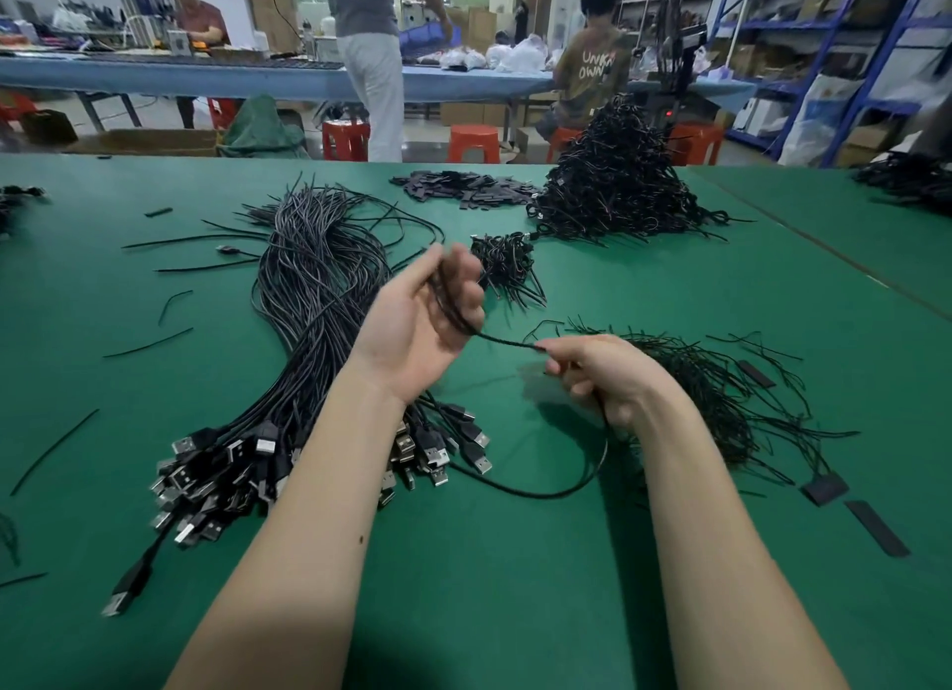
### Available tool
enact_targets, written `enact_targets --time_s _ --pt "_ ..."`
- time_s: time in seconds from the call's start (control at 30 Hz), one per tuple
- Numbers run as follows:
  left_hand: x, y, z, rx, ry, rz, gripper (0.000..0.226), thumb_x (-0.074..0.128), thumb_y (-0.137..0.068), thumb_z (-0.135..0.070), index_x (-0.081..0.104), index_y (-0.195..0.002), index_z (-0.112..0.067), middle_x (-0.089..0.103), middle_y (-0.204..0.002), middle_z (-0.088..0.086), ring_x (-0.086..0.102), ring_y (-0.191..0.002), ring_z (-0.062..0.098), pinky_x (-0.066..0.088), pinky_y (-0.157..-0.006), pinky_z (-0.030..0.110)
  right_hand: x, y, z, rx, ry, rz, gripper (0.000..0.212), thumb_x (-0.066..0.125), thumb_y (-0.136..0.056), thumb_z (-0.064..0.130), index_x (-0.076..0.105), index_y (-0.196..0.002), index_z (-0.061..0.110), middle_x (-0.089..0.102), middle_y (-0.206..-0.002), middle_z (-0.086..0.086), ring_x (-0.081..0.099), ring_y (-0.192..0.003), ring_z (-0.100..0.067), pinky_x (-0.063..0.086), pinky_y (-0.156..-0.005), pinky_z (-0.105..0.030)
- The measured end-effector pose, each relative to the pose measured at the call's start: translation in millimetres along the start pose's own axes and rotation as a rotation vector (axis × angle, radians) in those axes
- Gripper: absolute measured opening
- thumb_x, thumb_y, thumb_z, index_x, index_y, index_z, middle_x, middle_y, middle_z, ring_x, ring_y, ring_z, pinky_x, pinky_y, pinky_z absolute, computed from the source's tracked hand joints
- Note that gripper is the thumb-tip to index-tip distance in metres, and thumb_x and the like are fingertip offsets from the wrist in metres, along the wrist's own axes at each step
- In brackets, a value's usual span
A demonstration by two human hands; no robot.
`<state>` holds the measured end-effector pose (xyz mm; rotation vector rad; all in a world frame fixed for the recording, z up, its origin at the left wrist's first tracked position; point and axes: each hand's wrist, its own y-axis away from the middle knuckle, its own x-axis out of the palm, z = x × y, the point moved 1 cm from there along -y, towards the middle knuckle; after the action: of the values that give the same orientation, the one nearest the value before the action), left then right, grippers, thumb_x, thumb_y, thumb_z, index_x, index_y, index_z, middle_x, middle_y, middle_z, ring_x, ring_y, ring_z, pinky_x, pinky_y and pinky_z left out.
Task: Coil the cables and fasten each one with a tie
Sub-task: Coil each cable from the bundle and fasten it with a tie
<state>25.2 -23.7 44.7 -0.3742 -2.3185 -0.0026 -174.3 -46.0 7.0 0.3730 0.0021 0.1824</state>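
step: coiling, left hand (422, 323) grips loops of thin black USB cable (507, 340), above the uncoiled bundle (319, 282)
right hand (602, 375): pinching cable's run
next: probably wind remaining slack, then a tie

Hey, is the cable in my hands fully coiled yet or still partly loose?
Partly loose. The left hand holds a few loops, but the cable runs through the right hand and trails onto the table.

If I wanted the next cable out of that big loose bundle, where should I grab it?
Probably by a plug at the loose bundle's near end, coming from the front: there the USB plugs fan out separately on the green table, while farther back the cords run packed together.
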Motion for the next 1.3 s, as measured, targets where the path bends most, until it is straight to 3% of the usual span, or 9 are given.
enact_targets --time_s 0.13,0.23,0.37,0.53,0.8,1.0,1.1,1.2,1.3 --pt "3.5 -4.0 15.7 -0.2 -0.602 0.034 0.055 0.032 -0.109 -0.033 0.078 -0.088 -0.012 0.077 -0.092 0.01 0.075 -0.081 0.02 0.057 -0.063 0.022 6.2 7.1 21.3 -0.24 -0.192 -0.139 0.013 0.049 -0.103 0.003 0.061 -0.104 0.009 0.063 -0.078 -0.003 0.042 -0.042 -0.002 0.032 -0.037 -0.014" --pt "6.4 -12.3 30.7 -0.238 -0.753 0.004 0.05 0.027 -0.111 -0.034 0.069 -0.109 -0.007 0.076 -0.106 0.014 0.073 -0.102 0.025 0.06 -0.087 0.032 15.8 20.4 37.1 -0.39 -0.022 -0.138 0.018 0.051 -0.102 0.007 0.064 -0.097 0.018 0.072 -0.084 0.002 0.047 -0.047 -0.003 0.035 -0.04 -0.015" --pt "10.7 -15.8 32.9 -0.054 -0.408 -0.123 0.054 0.025 -0.111 -0.031 0.072 -0.095 -0.01 0.075 -0.083 0.007 0.073 -0.076 0.018 0.061 -0.072 0.031 33.2 35.5 44.8 -0.442 0.098 0.216 0.02 0.05 -0.101 0.005 0.064 -0.095 0.018 0.071 -0.092 -0.001 0.054 -0.056 -0.008 0.04 -0.048 -0.018" --pt "-1.3 -8.9 0.8 0.039 0.138 -0.021 0.053 0.025 -0.11 -0.03 0.063 -0.121 0.006 0.07 -0.119 0.02 0.07 -0.109 0.028 0.06 -0.087 0.03 25.4 35.0 18.3 -0.179 0.267 0.592 0.022 0.053 -0.101 0.001 0.058 -0.088 0.018 0.064 -0.081 -0.003 0.058 -0.069 -0.014 0.048 -0.063 -0.022" --pt "-3.5 3.7 -6.2 -0.1 -0.223 0.058 0.05 0.038 -0.105 -0.029 0.08 -0.084 -0.014 0.074 -0.082 -0.001 0.049 -0.039 0.0 0.039 -0.042 0.012 3.0 8.7 1.0 0.002 0.26 0.061 0.023 0.053 -0.098 0.007 0.047 -0.08 0.022 0.048 -0.062 0.005 0.032 -0.046 -0.007 0.016 -0.04 -0.018" --pt "-6.5 0.7 6.9 -0.363 -0.869 0.24 0.054 0.032 -0.108 -0.035 0.075 -0.087 -0.01 0.076 -0.083 0.007 0.035 -0.034 0.005 0.028 -0.042 0.016 0.5 15.1 15.5 -0.031 -0.406 0.168 0.016 0.04 -0.092 0.003 0.042 -0.091 0.019 0.038 -0.06 0.007 0.025 -0.044 -0.005 0.012 -0.037 -0.015" --pt "-4.3 -4.3 18.9 -0.391 -1.128 0.166 0.055 0.027 -0.109 -0.033 0.073 -0.099 -0.005 0.078 -0.095 0.008 0.053 -0.042 0.01 0.035 -0.046 0.018 8.8 18.4 26.2 -0.115 -0.401 0.081 0.014 0.039 -0.094 0.005 0.046 -0.098 0.016 0.054 -0.075 0.0 0.026 -0.049 -0.006 0.016 -0.037 -0.015" --pt "0.2 -9.2 30.1 -0.31 -1.052 -0.003 0.049 0.026 -0.11 -0.027 0.069 -0.103 -0.003 0.078 -0.096 0.007 0.075 -0.068 0.021 0.051 -0.055 0.018 29.1 22.0 35.4 -0.252 -0.287 0.024 0.023 0.039 -0.096 -0.001 0.056 -0.104 0.013 0.06 -0.083 -0.002 0.034 -0.045 -0.005 0.025 -0.036 -0.014" --pt "2.5 -13.7 30.3 -0.146 -0.652 -0.198 0.046 0.027 -0.111 -0.027 0.065 -0.096 -0.006 0.076 -0.075 0.004 0.072 -0.062 0.017 0.057 -0.061 0.024 40.4 25.2 38.0 -0.34 -0.189 0.193 0.026 0.04 -0.094 -0.005 0.057 -0.099 0.014 0.062 -0.08 0.002 0.039 -0.047 -0.006 0.026 -0.039 -0.016"
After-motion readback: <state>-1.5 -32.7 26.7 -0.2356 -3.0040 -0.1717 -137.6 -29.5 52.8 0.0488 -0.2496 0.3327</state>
